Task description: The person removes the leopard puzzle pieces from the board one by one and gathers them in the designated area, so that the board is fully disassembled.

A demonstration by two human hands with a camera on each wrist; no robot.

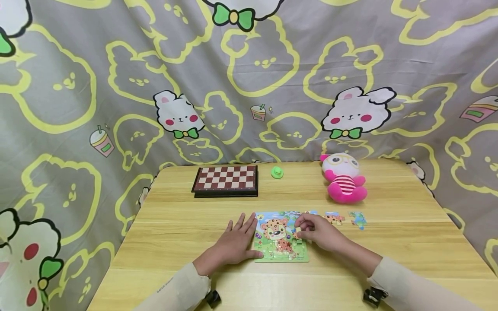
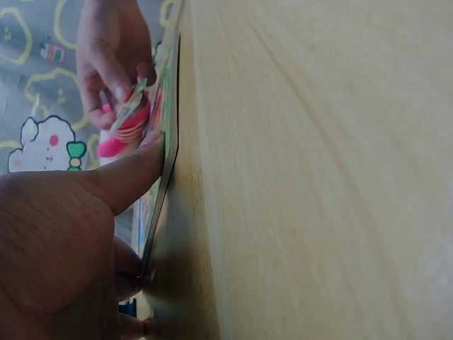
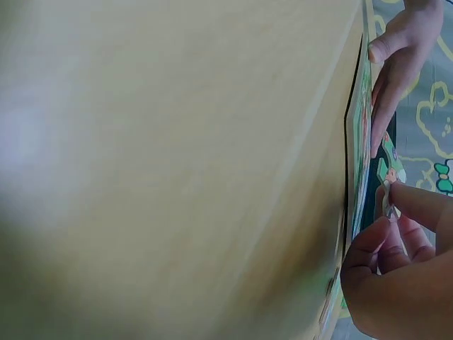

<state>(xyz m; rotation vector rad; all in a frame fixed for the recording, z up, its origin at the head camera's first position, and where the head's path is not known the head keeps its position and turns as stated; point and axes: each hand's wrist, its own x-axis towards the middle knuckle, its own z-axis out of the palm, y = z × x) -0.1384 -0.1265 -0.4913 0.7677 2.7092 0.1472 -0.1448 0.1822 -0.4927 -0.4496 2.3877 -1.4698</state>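
A jigsaw puzzle (image 1: 277, 248) with a spotted cartoon leopard lies flat on the wooden table. My left hand (image 1: 234, 245) rests along its left side, fingers extended, with the thumb on the board's lower left part. Over the right side of the board, my right hand (image 1: 322, 233) pinches a puzzle piece (image 3: 390, 161) between thumb and fingers. In the left wrist view that puzzle piece (image 2: 129, 108) is tilted and raised off the board. To the right lie loose pieces, one with leopard spots (image 1: 333, 217) and one blue-green piece (image 1: 358, 219).
Behind the puzzle sits a folded chessboard (image 1: 226, 178) at the left. A small green duck toy (image 1: 277, 172) stands near the table's back edge. A pink and white plush toy (image 1: 344, 178) sits at the right. A patterned curtain (image 1: 249, 82) hangs behind the table (image 1: 175, 233).
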